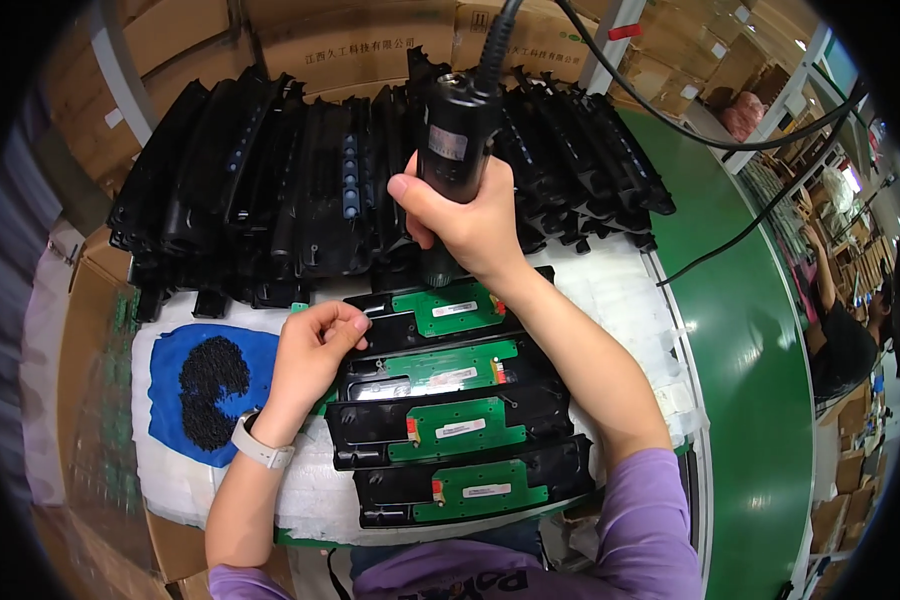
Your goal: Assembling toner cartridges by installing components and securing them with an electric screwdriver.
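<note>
My right hand grips a black electric screwdriver held upright, its tip hidden behind the hand above the topmost black plastic part. That part carries a green circuit board. Three more black parts with green boards lie in a row below it, toward me. My left hand rests with curled fingers on the left end of the top part, pressing it down. A white watch sits on that wrist.
A pile of small black screws lies on a blue cloth at the left. Several black plastic housings are stacked behind. A green conveyor belt runs on the right, where another person works. Cardboard boxes stand behind.
</note>
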### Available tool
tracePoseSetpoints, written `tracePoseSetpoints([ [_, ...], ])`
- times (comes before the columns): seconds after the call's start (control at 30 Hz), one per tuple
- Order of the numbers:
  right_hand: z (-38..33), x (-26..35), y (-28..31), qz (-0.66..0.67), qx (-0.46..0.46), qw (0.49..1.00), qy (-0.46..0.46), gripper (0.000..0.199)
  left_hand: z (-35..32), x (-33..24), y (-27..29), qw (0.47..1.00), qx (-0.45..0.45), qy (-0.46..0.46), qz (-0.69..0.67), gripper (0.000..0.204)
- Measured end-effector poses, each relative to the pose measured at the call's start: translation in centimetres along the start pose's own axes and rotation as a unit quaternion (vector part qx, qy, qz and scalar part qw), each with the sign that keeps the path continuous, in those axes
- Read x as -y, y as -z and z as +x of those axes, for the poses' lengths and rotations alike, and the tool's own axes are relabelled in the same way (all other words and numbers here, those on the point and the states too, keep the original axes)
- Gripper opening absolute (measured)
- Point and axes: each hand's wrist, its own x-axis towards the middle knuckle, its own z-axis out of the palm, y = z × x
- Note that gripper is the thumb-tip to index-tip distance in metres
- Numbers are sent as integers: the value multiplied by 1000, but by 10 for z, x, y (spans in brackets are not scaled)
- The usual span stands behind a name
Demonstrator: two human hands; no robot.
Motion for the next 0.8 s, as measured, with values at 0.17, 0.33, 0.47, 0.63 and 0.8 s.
tracePoseSetpoints([
  [0.17,-10,16,12,127,17,992,5,23,-4,-7,3,995,-16,42,-95,16],
  [0.33,-23,53,17,304,60,948,79,33,-20,-34,-7,985,20,19,-173,15],
  [0.47,-32,64,11,368,67,922,96,37,-29,-37,-14,972,82,19,-217,13],
  [0.63,-38,65,7,357,48,928,98,37,-28,-34,-14,968,94,13,-230,10],
  [0.8,-42,66,4,357,49,928,95,37,-30,-36,-14,975,89,10,-203,7],
])
